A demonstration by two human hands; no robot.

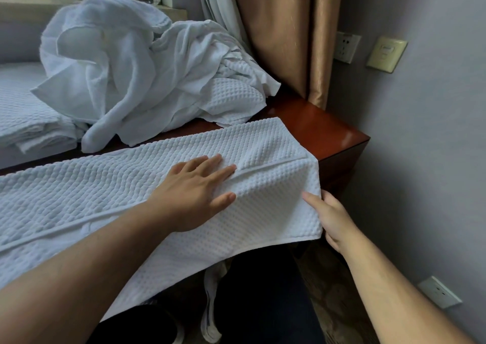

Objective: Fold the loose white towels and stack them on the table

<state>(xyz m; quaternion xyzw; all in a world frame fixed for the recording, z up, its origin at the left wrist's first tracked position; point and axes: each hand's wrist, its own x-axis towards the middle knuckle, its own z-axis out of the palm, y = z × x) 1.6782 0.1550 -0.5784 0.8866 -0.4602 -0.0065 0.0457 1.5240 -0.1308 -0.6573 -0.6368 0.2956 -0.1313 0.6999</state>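
A long white waffle-weave towel [105,186] lies spread across the front of the red-brown wooden table [323,128]. Its long axis runs from the lower left of the frame up to the right of centre, and its near edge and right end hang over the table's front.

The left hand [194,193] rests flat on the towel just left of the right end, fingers straight and slightly spread, pressing the cloth down beside a raised crease. The right hand [332,220] is at the hanging right end, thumb on the front of the cloth and fingers curled at the edge, apparently pinching it.

The right hand is therefore nearest the short end and the left acts as an anchor. The next fold probably means carrying that end leftward along the long axis, over or past the pressing hand.

In the upper left, a heap of loose white towels [126,75] sits on the far side of the table, touching the spread towel's far edge. A stack of folded white towels [31,125] lies at the left edge.
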